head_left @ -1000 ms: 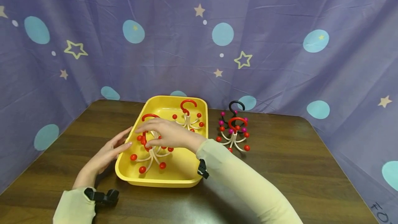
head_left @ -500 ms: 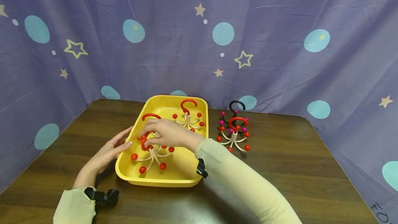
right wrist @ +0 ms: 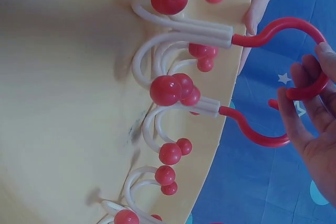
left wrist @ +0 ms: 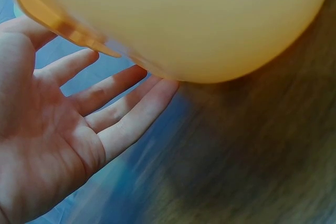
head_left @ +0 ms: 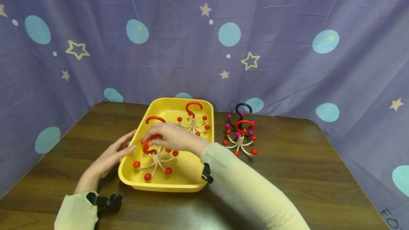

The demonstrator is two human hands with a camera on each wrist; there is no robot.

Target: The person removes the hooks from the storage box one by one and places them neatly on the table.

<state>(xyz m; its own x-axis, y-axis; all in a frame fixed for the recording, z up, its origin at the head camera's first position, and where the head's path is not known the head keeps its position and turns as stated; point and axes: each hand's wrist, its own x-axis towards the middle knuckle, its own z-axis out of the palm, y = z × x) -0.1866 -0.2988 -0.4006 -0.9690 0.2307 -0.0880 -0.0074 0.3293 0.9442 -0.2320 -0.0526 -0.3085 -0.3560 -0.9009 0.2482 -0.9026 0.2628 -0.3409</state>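
Observation:
In the head view my right hand (head_left: pixel 174 136) pinches the red hook of the nearest hanger (head_left: pixel 156 160), which has white curved arms tipped with red balls. It stands inside a yellow tray (head_left: pixel 167 188), leaning slightly. The right wrist view shows the thumb and fingers of my right hand (right wrist: pixel 320 145) around the hook's curved end. Just behind it, a similar hanger (head_left: pixel 156 118) is partly hidden by this hand. At the tray's left side, my left hand (head_left: pixel 108 160) touches the wall with fingers extended. In the left wrist view these fingers (left wrist: pixel 123 114) reach under the rim.
A third red-hooked hanger (head_left: pixel 192 120) stands at the tray's back right. On the wooden table (head_left: pixel 287 173), right of the tray, are a red-and-white hanger (head_left: pixel 240 143) and a black one (head_left: pixel 243 106) with magenta balls. A purple curtain (head_left: pixel 274 70) hangs behind.
My right fingers have curled down from above the nearest hanger and taken hold of its hook. That hanger has tilted a little. My left hand has stayed at the tray's side.

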